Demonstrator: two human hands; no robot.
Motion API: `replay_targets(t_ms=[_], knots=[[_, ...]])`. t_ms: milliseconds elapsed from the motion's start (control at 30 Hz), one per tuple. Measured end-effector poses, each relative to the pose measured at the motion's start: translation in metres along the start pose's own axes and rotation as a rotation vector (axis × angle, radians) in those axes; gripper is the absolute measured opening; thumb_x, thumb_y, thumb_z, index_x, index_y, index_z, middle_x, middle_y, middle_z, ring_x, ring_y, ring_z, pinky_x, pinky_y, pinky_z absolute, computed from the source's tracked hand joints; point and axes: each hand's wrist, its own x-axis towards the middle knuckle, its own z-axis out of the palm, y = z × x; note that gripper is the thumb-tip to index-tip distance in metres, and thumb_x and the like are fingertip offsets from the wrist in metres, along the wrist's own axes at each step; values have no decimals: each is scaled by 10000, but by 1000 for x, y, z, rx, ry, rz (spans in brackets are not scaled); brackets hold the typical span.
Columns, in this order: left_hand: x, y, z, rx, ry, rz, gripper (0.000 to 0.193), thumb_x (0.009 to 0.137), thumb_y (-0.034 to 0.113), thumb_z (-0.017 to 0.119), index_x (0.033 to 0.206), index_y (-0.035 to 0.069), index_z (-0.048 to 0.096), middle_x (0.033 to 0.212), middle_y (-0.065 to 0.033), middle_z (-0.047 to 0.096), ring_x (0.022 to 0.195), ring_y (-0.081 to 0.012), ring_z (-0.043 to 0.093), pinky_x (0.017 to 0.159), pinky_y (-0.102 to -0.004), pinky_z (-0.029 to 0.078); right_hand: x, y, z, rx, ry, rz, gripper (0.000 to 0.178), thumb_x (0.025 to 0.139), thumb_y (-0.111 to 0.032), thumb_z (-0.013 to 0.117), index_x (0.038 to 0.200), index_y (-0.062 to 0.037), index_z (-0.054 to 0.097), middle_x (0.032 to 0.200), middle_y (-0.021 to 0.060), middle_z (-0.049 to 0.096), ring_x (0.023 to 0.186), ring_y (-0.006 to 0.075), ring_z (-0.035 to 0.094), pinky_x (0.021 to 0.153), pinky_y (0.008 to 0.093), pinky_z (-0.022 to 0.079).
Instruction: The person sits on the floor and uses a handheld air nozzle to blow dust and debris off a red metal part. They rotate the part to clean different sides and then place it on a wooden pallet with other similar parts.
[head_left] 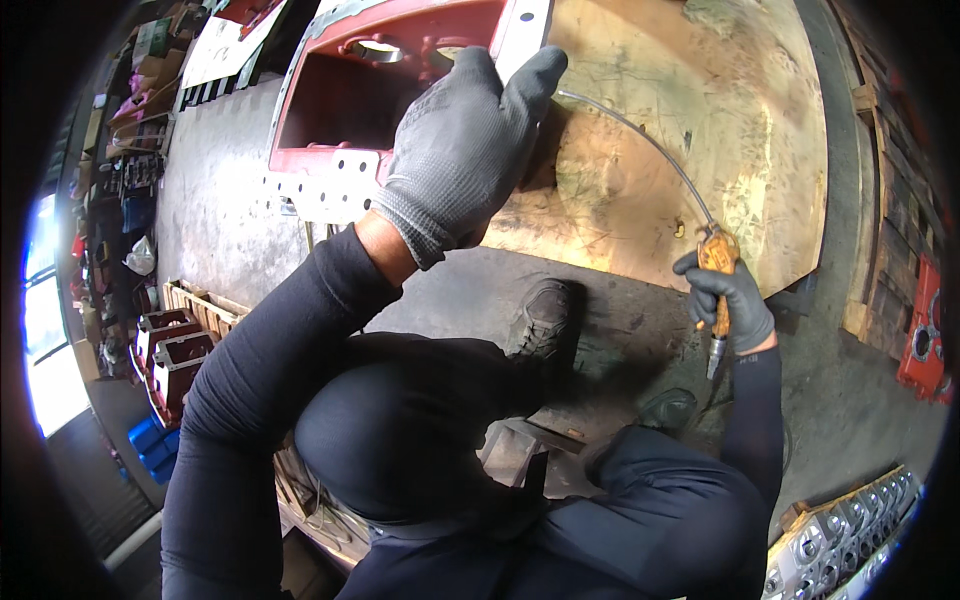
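A red cast-metal housing (425, 22) with pale flanges, bolt holes and an open cavity rests on a worn tan tabletop (640, 195). My left hand (455, 140), in a grey knit glove, is closed over the housing's right-hand wall and hides part of it. Its fingertips are partly out of sight. Off the table's near edge, my right hand (742, 302), in a dark glove, wraps round a yellow air blow gun (717, 254). From the gun a long thin curved nozzle arcs over the tabletop, its tip close to the housing and my left hand. A metal hose fitting hangs below the grip.
Wooden pallets (885, 220) stand along the right, with another red casting (922, 325) beside them. Silver metal parts (845, 530) sit in rows at the lower right. At left are small red housings (180, 360) in a crate, a blue bin (152, 445) and cluttered shelves.
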Motion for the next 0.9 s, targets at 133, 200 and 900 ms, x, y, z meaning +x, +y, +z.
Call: replay_targets(t_ms=[133,200,900], knots=[[1,4,-2,-148,-25,-195,734,1058,638,486,1048,-91,569,866,-302,707,893,-459,722,807,-517,563,-17,6,-1,-54,35,-7,224,922,-101,680,1101,33,672,536,7,447,388,140,425,432,306,399],[2,6,-5,-196,-35,-265,739,1053,647,488,1031,-87,569,858,-295,710,895,-461,721,803,-519,561,-20,6,-2,-74,120,-7,206,896,-86,713,1060,34,685,561,16,490,421,135,466,427,292,400],[3,-5,-6,-726,-24,-319,529,1119,471,483,1242,-20,637,980,-131,702,907,-238,704,856,-312,543,-39,-11,17,-439,220,-1,325,857,-52,796,1153,-3,671,885,22,690,581,65,583,503,225,476]])
